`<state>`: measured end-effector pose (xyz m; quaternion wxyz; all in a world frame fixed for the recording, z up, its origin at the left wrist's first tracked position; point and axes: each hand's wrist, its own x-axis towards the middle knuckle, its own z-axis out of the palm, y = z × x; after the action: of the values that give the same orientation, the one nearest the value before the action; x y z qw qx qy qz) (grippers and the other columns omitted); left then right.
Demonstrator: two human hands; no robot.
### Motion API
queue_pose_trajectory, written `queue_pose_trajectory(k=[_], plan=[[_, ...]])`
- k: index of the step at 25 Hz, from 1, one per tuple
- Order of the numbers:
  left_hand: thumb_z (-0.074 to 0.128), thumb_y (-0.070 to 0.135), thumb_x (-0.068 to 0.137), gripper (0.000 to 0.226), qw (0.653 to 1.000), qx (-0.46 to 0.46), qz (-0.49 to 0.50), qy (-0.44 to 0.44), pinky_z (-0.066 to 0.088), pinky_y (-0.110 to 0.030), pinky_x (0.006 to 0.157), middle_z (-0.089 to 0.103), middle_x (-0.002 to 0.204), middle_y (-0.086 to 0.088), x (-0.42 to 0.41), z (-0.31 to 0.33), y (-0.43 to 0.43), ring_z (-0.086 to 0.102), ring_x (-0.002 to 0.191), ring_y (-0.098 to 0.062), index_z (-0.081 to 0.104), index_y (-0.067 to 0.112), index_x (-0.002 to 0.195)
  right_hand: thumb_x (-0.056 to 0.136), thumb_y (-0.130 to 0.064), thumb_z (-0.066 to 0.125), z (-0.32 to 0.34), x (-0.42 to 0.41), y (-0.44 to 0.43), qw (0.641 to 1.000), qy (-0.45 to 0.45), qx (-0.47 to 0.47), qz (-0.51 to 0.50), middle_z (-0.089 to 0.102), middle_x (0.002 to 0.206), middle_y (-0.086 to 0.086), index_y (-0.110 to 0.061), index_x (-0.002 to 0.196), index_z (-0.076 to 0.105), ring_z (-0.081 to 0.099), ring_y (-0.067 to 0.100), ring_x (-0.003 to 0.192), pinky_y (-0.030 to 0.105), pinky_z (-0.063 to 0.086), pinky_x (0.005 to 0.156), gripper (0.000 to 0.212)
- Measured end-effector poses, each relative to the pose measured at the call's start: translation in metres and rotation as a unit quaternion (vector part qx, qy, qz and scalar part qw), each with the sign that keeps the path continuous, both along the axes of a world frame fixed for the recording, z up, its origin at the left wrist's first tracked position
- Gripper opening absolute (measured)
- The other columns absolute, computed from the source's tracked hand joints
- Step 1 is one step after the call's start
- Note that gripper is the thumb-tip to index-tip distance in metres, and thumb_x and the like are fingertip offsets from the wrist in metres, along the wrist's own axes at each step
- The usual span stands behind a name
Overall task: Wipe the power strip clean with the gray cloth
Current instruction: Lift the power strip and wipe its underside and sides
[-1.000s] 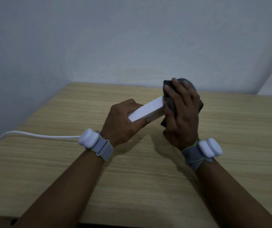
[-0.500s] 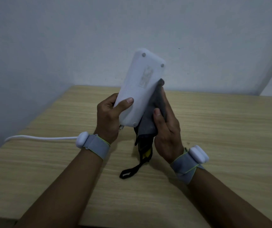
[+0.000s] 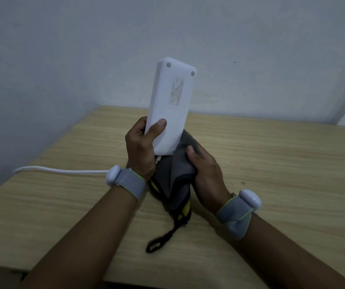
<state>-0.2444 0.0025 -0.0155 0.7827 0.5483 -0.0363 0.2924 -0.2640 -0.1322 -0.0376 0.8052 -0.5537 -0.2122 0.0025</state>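
White strip stands nearly upright at frame centre, back facing the camera, its lower end gripped by the left hand, while the right hand bunches the gray cloth, apparently touching its bottom, above the wooden table.

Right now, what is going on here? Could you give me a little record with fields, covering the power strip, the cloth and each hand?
power strip: held upright above the table, back side with its label facing the camera
left hand: grips the strip's lower end, thumb on the back
right hand: holds the gray cloth bunched against the strip's lower right edge
gray cloth: hangs down, its black loop on the table
cable: white, runs left across the table
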Motion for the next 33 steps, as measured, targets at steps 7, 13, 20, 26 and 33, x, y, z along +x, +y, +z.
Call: queue_pose_trajectory(k=[7,13,20,26,33], plan=[[0.074,0.037,0.071,0.021,1.0,0.005,-0.013,-0.017,0.036,-0.023,0.033,0.055,0.059,-0.004,0.004,-0.005,0.001,0.045,0.034,-0.023,0.064,0.018,0.07,0.096,-0.019,0.048,0.008,0.0,-0.004,0.973,0.202,0.109,0.029,0.06,0.125,0.028,0.005,0.123,0.058,0.055,0.041,0.121,0.049,0.038,0.111,0.038],[0.072,0.039,0.073,0.022,0.998,0.061,0.003,-0.012,0.039,-0.026,0.036,0.061,0.068,-0.006,0.002,-0.004,0.002,0.053,0.043,-0.022,0.066,0.019,0.079,0.095,-0.018,0.05,0.013,0.007,-0.014,0.975,0.207,0.076,-0.024,0.066,0.116,0.025,0.004,0.114,0.064,0.064,0.033,0.109,0.041,0.048,0.101,0.032],[0.072,0.038,0.073,0.026,0.952,0.301,0.007,-0.051,0.043,-0.021,0.07,0.062,0.088,0.0,-0.006,-0.011,-0.009,0.058,0.081,-0.01,0.066,0.019,0.09,0.095,-0.015,0.047,0.013,0.016,-0.023,0.984,0.134,0.011,-0.113,0.071,0.1,0.011,-0.015,0.083,0.072,0.064,0.027,0.101,0.041,0.047,0.099,0.028],[0.075,0.028,0.075,0.025,0.931,0.361,0.001,-0.047,0.043,-0.029,0.072,0.06,0.09,0.0,-0.003,-0.014,-0.009,0.059,0.086,-0.017,0.067,0.015,0.094,0.099,-0.014,0.042,0.029,0.029,-0.053,0.968,0.081,0.161,-0.174,0.063,0.089,0.008,-0.013,0.084,0.065,0.058,0.024,0.093,0.038,0.045,0.092,0.027],[0.074,0.032,0.077,0.029,0.884,0.461,0.022,-0.069,0.038,-0.012,0.073,0.061,0.092,0.003,-0.001,-0.019,-0.012,0.055,0.083,-0.005,0.067,0.016,0.1,0.098,-0.012,0.04,0.039,0.035,-0.081,0.951,-0.089,0.06,-0.29,0.071,0.1,-0.007,-0.002,0.114,0.062,0.066,0.006,0.094,0.021,0.048,0.086,0.03]])
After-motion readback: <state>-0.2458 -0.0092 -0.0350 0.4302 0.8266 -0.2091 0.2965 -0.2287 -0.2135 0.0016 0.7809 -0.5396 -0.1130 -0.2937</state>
